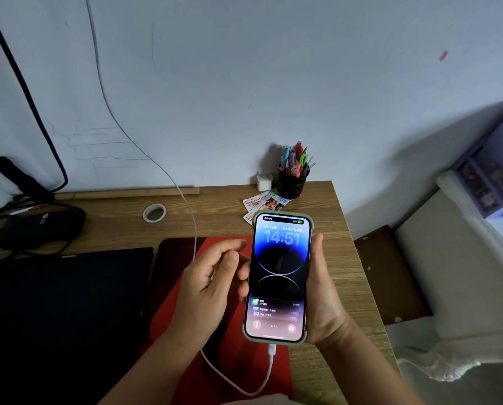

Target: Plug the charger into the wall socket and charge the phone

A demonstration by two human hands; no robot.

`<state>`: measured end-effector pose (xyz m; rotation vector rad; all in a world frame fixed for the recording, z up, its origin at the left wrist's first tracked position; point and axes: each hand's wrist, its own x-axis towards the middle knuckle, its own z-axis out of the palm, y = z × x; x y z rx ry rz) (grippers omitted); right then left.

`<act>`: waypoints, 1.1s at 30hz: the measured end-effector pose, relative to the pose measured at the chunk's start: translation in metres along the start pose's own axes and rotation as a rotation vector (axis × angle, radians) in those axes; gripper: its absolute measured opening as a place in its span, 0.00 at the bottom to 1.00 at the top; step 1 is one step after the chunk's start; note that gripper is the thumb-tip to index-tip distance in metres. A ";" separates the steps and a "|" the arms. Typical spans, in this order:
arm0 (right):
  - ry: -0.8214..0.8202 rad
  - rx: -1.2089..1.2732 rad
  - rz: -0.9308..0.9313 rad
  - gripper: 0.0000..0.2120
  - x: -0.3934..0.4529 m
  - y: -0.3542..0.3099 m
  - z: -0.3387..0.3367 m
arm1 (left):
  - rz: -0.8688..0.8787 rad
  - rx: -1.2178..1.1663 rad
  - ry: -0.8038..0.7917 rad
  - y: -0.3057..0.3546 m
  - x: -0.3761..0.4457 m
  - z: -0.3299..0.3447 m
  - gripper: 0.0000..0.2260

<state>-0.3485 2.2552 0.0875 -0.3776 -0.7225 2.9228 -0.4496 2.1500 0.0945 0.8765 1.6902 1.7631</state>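
A phone (279, 276) in a pale green case is held upright above the desk, its screen lit with a clock and a charging mark at the top. My right hand (323, 299) grips it along its right side. A white cable (185, 200) is plugged into the phone's bottom end, loops under my left wrist and climbs the wall out of the frame; the socket is not in view. My left hand (212, 282) hovers just left of the phone, fingers loosely curled and holding nothing.
On the wooden desk (340, 229) lie a red mat (191, 302), a closed black laptop (60, 311), a tape roll (154, 213), a pen cup (292, 178), a white charger block (264, 181) and leaflets (266, 203). Black cables and a power strip (19, 178) sit far left.
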 end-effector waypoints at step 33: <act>0.801 -0.688 0.233 0.21 0.002 0.015 -0.098 | -0.196 0.237 0.074 -0.042 -0.006 -0.021 0.07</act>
